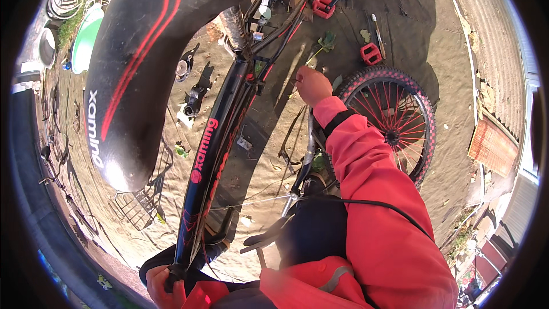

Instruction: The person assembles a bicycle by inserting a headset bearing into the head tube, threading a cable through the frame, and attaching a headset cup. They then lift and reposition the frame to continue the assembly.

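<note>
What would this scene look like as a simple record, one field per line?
Left hand: closed around the near end of the black bike frame
Right hand: fingers curled, between the frame and the wheel in this view; whether it holds anything is unclear
Saddle: black with red stripes, large at upper left
Wheel: red spokes, dark tyre with red patches, right of the right forearm
Pedals: two red ones, one upper, one nearer the wheel
Background: green basin, upper left
</note>
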### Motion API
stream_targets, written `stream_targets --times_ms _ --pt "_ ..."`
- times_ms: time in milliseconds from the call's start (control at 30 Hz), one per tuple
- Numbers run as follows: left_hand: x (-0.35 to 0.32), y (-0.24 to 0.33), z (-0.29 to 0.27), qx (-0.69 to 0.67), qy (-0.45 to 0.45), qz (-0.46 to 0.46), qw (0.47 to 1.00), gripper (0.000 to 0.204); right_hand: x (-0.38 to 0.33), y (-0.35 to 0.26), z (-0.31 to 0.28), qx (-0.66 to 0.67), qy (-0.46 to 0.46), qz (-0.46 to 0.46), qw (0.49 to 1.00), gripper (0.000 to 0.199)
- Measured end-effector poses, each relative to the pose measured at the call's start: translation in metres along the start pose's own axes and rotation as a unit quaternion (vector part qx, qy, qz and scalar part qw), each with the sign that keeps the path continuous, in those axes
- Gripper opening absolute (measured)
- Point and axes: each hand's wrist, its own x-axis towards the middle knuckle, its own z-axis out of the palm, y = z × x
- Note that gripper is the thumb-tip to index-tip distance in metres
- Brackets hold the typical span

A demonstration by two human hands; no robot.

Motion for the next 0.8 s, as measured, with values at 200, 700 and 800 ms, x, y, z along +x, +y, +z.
stream_targets --times_ms 200,700,800 --pt "0.031 0.036 -0.004 -0.016 -0.022 0.024 0.999 0.030 -0.041 0.004 -0.076 0.093 0.043 -0.034 0.994 0.023" --pt "0.047 0.058 0.002 -0.125 0.083 0.079 0.986 0.031 -0.269 -0.236 -0.183 0.364 -0.272 -0.205 0.867 0.018" --pt "0.045 0.053 0.005 -0.158 0.093 0.089 0.979 0.029 -0.308 -0.278 -0.164 0.357 -0.347 -0.253 0.829 0.018"
